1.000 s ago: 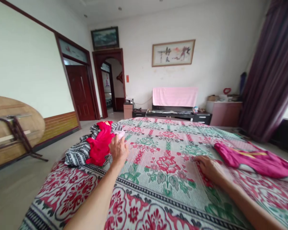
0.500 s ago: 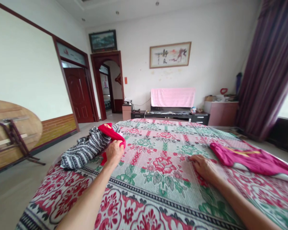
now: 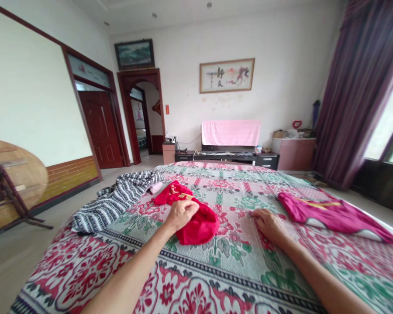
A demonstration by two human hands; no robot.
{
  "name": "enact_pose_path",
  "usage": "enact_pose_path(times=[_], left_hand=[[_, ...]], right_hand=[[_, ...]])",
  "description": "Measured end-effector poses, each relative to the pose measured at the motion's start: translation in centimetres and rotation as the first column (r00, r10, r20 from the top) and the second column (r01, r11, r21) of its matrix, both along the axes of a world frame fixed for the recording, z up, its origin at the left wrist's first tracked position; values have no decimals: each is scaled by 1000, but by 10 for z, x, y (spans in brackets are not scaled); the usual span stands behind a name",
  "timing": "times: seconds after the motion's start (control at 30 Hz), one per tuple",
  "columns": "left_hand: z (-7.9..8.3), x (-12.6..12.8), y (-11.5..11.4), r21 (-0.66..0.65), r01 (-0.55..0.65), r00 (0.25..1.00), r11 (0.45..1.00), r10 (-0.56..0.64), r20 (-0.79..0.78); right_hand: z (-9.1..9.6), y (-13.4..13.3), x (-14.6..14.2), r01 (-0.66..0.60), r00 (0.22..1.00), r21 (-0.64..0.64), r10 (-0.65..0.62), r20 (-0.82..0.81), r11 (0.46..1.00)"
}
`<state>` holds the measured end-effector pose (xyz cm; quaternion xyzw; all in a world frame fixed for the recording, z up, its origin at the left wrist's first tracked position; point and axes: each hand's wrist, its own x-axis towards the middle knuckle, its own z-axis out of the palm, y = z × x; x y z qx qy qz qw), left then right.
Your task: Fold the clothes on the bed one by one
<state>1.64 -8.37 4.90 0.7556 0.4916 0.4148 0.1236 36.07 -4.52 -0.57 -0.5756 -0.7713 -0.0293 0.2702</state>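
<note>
My left hand (image 3: 180,213) is closed on a red garment (image 3: 196,220) that lies bunched on the flowered bedspread (image 3: 216,261) in front of me. A black-and-white striped garment (image 3: 118,198) lies to the left, with a small pale pink cloth (image 3: 156,187) at its edge. My right hand (image 3: 267,223) rests on the bedspread, fingers mostly flat and slightly curled, holding nothing. A magenta garment (image 3: 330,213) with yellow trim is spread out to the right of that hand.
A folded round wooden table (image 3: 9,183) leans at the left wall. A low TV cabinet (image 3: 232,157) with a pink cloth (image 3: 231,132) over the screen stands at the far wall. Purple curtains (image 3: 350,96) hang at the right; dark wooden doors (image 3: 100,131) are on the left.
My left hand took hold of the red garment on the striped pile and pulled it right toward the middle of the bed. My right hand stayed on the bedspread.
</note>
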Motion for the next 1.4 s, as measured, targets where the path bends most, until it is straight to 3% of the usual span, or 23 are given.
enact_pose_path(times=[0.07,0.17,0.27,0.37,0.5,0.6,0.67,0.77,1.03,1.27,1.4], left_hand=[[-9,-20,12,90,-241,970,966,244,-19],[-30,-47,26,108,-388,912,915,398,-99],[-51,-60,34,119,-382,896,917,399,-196],[-62,-60,37,162,-318,896,934,352,-270],[-63,-55,40,164,-285,885,944,325,-334],[-64,-55,40,152,-288,877,945,325,-354],[-65,-55,41,148,-279,876,949,315,-365],[-69,-56,43,158,-283,875,946,322,-361],[-68,-57,45,188,-358,880,915,397,-260],[-65,-57,44,168,-482,832,860,510,-220],[-63,-57,43,183,-492,816,851,524,-245]], right_hand=[[3,-2,-1,7,1000,-17,-7,7,1000],[7,-4,-3,23,1000,-32,-23,14,999],[9,-8,-14,-20,999,-16,20,-26,1000],[13,-18,-41,-177,975,27,179,-129,984],[20,-40,-90,-430,868,44,426,-254,902],[18,-54,-117,-550,796,95,555,-242,830],[13,-58,-127,-583,771,131,596,-222,802],[6,-58,-133,-581,778,122,593,-208,805],[15,-45,-122,-590,721,151,601,-345,793],[41,-21,-67,-412,822,113,422,-381,904],[49,-11,-31,-279,869,118,303,-392,953]])
